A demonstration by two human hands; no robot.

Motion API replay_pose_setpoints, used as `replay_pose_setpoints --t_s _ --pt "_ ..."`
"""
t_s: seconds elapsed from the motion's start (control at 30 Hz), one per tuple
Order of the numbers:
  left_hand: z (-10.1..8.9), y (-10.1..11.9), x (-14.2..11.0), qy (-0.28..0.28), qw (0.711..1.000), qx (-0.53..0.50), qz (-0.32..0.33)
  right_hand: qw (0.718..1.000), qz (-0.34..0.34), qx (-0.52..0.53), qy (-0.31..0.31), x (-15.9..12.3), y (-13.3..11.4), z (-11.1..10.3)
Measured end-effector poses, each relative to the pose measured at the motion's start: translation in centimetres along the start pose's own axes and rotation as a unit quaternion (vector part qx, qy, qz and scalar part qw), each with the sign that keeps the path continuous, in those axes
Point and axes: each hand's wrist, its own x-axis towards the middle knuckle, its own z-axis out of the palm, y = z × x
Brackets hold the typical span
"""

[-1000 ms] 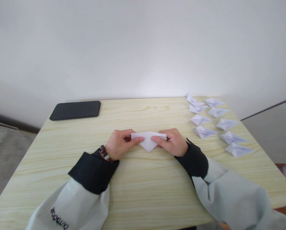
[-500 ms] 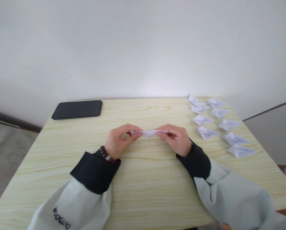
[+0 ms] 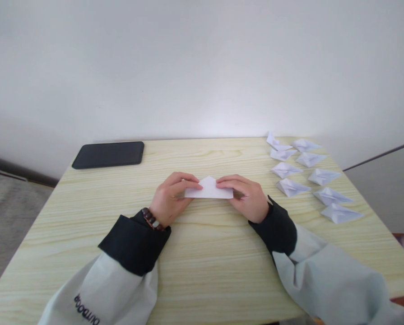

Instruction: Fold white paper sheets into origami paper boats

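A small piece of folded white paper [image 3: 208, 191] is held between both hands over the middle of the table. Its peak points away from me and its long straight edge faces me. My left hand [image 3: 173, 195] is closed on the left end, fingers along the upper side. The right end sits in the closed fingers of my right hand [image 3: 245, 195]. Both ends of the paper are partly covered by fingers. Dark beads circle my left wrist.
Several folded paper boats [image 3: 291, 187] stand in two rough columns on the right of the wooden table [image 3: 208, 266]. A black phone [image 3: 109, 155] lies at the far left. Behind the table's back edge rises a white wall [image 3: 202, 67].
The folded paper has been turned over in my hands: its peak pointed toward me before and points away now. My fingers have shifted onto its upper side. The boats and phone stay put.
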Motion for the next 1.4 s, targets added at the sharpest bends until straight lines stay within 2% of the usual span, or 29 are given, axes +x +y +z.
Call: replay_pose_setpoints --t_s 0.07,0.13,0.3,0.6,0.73,0.87,1.03,1.17,1.4 --pt "0.2 -0.2 -0.2 -0.045 0.997 0.059 0.010 0.999 0.002 -0.044 -0.023 0.0 0.1 0.3" --pt "0.4 -0.4 -0.3 -0.067 0.992 0.109 0.022 0.995 0.007 -0.093 -0.041 -0.1 0.2 0.5" --pt "0.4 -0.6 -0.5 -0.045 0.987 0.147 0.037 0.986 0.020 -0.163 -0.032 -0.2 0.3 0.2" --pt "0.1 -0.9 -0.4 -0.035 0.981 0.174 0.074 0.986 -0.021 -0.154 -0.053 -0.2 0.7 -0.6" --pt "0.0 -1.0 -0.4 -0.019 0.982 0.174 0.070 0.984 -0.001 -0.166 -0.061 -0.2 0.6 -0.7" --pt "-0.4 -1.4 -0.4 -0.046 0.988 0.129 0.069 0.988 0.031 -0.135 -0.065 -0.2 1.0 -0.7" --pt "-0.5 -1.6 -0.3 -0.068 0.993 0.096 0.019 0.991 0.074 -0.087 -0.072 0.1 1.2 -0.6" --pt "0.0 -1.1 -0.3 -0.100 0.987 0.123 -0.017 0.987 0.084 -0.109 -0.081 0.2 1.1 -0.5" --pt "0.2 -0.4 -0.1 -0.098 0.988 0.109 -0.046 0.987 0.091 -0.107 -0.076 0.2 0.9 -0.3"
